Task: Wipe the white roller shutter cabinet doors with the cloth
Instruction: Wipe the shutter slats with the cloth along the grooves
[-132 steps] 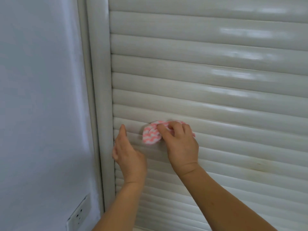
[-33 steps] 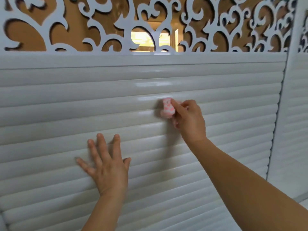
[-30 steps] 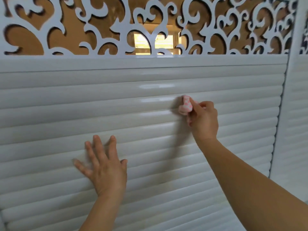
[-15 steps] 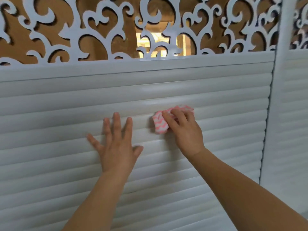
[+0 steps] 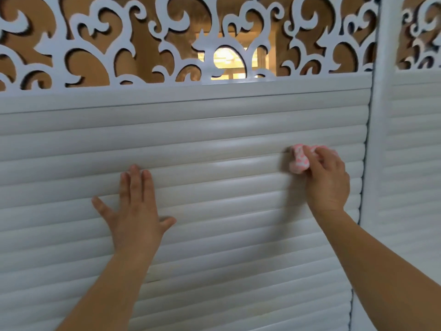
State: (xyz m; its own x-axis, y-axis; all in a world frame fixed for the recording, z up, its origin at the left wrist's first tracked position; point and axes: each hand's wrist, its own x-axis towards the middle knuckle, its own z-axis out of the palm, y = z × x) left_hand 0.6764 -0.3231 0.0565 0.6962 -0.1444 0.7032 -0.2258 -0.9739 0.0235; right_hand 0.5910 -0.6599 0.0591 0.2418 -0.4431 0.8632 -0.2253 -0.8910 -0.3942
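A person's right hand [image 5: 327, 180] bunches a pink-and-white cloth [image 5: 299, 160] against the white roller shutter door [image 5: 226, 211], fingers [image 5: 317, 161] curled round the wad, pressing it to an upper slat near the door's right edge. The left hand [image 5: 134, 211] lies flat on the slats well to the left of the cloth, fingers straight and spread, holding nothing, apparently bracing the panel. Above the fingers runs a white scrollwork screen [image 5: 207, 56]; to their right stands the white frame post [image 5: 377, 139], with a second shutter door [image 5: 412, 151] beyond. To do this pass well, the cloth should probably follow each slat lengthwise and work into the grooves between them, with steady pressure, and carry right up to the post before dropping to the next slat.
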